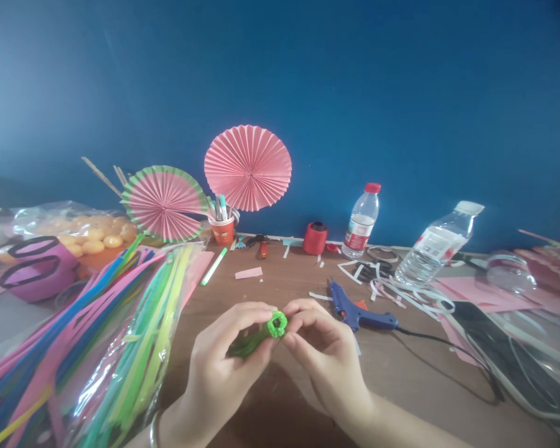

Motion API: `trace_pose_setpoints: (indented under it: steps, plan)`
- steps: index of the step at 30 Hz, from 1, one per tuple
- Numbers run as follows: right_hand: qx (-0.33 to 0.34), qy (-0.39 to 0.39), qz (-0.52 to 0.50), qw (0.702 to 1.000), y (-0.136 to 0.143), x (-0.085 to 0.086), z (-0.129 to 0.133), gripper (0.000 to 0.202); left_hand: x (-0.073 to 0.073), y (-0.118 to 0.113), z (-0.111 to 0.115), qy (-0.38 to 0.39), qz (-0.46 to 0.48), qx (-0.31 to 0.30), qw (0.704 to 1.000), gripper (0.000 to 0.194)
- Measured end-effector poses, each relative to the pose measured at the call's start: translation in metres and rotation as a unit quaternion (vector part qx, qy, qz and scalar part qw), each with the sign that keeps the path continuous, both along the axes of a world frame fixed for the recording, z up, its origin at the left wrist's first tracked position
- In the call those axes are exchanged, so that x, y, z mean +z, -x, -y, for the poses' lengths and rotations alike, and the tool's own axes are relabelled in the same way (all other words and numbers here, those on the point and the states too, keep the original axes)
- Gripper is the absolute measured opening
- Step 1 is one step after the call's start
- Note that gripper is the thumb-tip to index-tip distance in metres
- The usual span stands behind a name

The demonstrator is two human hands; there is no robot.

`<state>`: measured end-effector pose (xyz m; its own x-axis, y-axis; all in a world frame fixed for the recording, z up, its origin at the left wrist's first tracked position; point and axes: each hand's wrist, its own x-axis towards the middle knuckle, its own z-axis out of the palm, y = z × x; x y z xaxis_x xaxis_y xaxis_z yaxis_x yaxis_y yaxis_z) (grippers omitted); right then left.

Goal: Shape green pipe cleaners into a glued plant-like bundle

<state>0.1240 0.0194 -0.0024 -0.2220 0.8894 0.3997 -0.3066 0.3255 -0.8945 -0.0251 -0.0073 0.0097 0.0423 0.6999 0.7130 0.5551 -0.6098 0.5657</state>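
A bundle of green pipe cleaners (276,324) is held above the table, its ring-shaped end turned toward me with a dark hollow in the middle. My left hand (226,358) is closed around the bundle's length, thumb below and fingers above. At the ring end, my right hand (324,351) pinches the rim between thumb and fingertips. Just beyond my right hand lies a blue glue gun (359,312) with its cord trailing right. To the left, loose pipe cleaners (135,348) of several colours lie partly in clear plastic.
Pink paper fans (247,168) stand against the blue wall, near a red cup of markers (223,231). Further right are a red spool (315,238), a red-capped bottle (361,221) and a tilted bottle (436,246). White strips (415,295) and a phone-like dark object (508,354) lie right.
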Motion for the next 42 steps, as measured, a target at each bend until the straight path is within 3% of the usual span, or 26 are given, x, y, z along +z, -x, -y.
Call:
trace_pose_setpoints:
  steps: [5, 26, 35, 39, 42]
  plan:
    - [0.032, 0.035, -0.057, 0.997, 0.002, -0.005, 0.0, 0.008, 0.001, -0.001, 0.0, 0.001, 0.001, 0.0, 1.0, 0.024]
    - [0.047, 0.082, -0.071, 0.993, 0.004, -0.002, 0.001, 0.009, 0.0, 0.002, -0.001, -0.1, -0.064, -0.002, 0.993, 0.034]
    - [0.058, 0.099, -0.087, 0.99, 0.005, -0.001, 0.004, 0.01, -0.001, 0.009, -0.002, -0.183, -0.155, 0.005, 0.971, 0.04]
    - [0.066, 0.107, -0.09, 0.988, 0.004, 0.0, 0.003, 0.01, -0.003, 0.015, -0.002, -0.182, -0.199, 0.004, 0.963, 0.045]
    - [0.069, 0.106, -0.089, 0.988, 0.004, 0.0, 0.002, 0.009, -0.003, 0.013, -0.003, -0.176, -0.165, 0.009, 0.97, 0.043]
